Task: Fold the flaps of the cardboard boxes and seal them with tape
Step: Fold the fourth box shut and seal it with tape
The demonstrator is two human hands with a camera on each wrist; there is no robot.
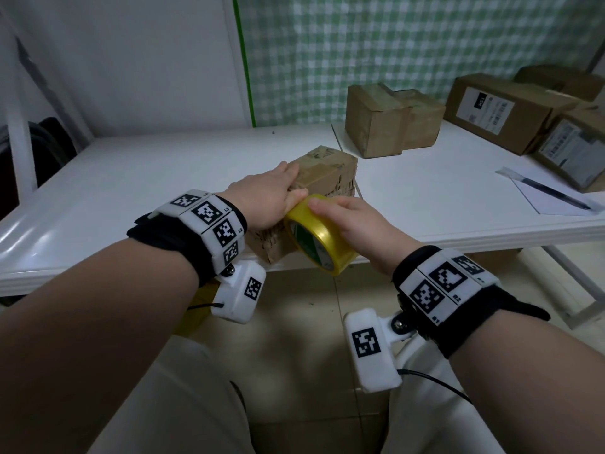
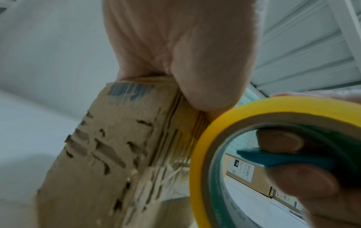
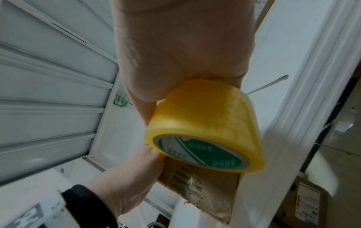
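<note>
A small worn cardboard box lies at the front edge of the white table. My left hand rests flat on its top, fingers stretched along it. The thumb presses at the near top edge. My right hand grips a yellow tape roll, fingers hooked inside the core. The roll sits against the near end of the box, right beside the left thumb. The box side is torn and dented. I cannot see a loose tape strip clearly.
Two plain boxes stand at the back of the table. Labelled boxes are stacked at the far right. A pen lies on a paper sheet near the right edge. Tiled floor shows below the table front.
</note>
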